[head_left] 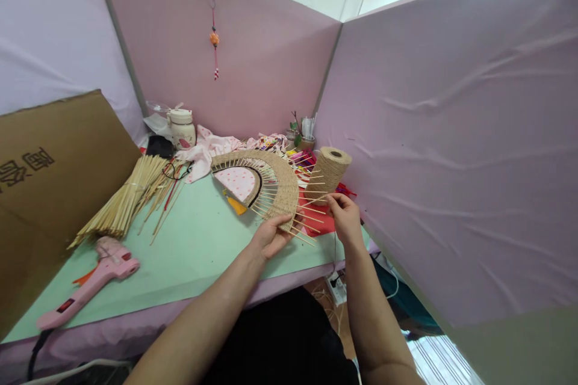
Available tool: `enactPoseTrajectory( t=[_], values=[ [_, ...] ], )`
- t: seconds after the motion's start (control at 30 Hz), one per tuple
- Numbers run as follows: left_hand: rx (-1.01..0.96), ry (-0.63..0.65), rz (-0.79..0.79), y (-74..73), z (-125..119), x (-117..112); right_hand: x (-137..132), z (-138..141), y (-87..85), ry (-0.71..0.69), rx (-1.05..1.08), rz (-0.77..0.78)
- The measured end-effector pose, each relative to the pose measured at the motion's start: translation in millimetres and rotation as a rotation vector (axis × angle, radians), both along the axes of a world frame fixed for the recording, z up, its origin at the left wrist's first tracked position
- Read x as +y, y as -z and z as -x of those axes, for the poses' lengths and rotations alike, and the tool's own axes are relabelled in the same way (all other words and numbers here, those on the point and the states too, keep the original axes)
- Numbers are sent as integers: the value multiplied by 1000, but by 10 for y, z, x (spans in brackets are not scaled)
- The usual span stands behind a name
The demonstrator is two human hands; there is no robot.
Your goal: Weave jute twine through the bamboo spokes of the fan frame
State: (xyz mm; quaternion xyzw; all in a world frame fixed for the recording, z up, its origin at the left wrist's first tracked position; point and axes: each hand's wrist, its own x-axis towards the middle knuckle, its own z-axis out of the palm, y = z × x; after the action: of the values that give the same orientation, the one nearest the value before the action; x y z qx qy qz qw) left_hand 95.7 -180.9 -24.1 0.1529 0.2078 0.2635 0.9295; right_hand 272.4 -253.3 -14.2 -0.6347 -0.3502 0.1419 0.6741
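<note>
A half-round woven fan piece [275, 183] of thin wooden sticks and tan twine lies on the pale green table [198, 252]. My left hand [271, 236] grips its lower woven edge, thumb on top. My right hand [344, 213] is closed in a pinch at the tips of the sticks on the right side, apparently on a strand of twine. A cone spool of tan twine [329, 171] stands just behind my right hand.
A bundle of bamboo sticks [129, 195] lies at the left, a pink glue gun [93, 280] near the front edge, and a cardboard sheet [49, 174] leans at far left. A jar [182, 127], cloth and clutter sit at the back. Pink partition walls enclose the table.
</note>
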Motion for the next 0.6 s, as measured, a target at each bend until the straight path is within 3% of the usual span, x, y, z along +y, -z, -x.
enactPoseTrajectory(
  t=[0.13, 0.37, 0.6],
  values=[
    [-8, 0, -13, -17, 8, -3, 129, -72, 108, -213, 288, 40],
    [-43, -38, 14, -62, 48, -7, 644, 270, 327, -183, 333, -11],
    [-104, -78, 81, -82, 73, -75, 863, 530, 340, -166, 432, -143]
  ],
)
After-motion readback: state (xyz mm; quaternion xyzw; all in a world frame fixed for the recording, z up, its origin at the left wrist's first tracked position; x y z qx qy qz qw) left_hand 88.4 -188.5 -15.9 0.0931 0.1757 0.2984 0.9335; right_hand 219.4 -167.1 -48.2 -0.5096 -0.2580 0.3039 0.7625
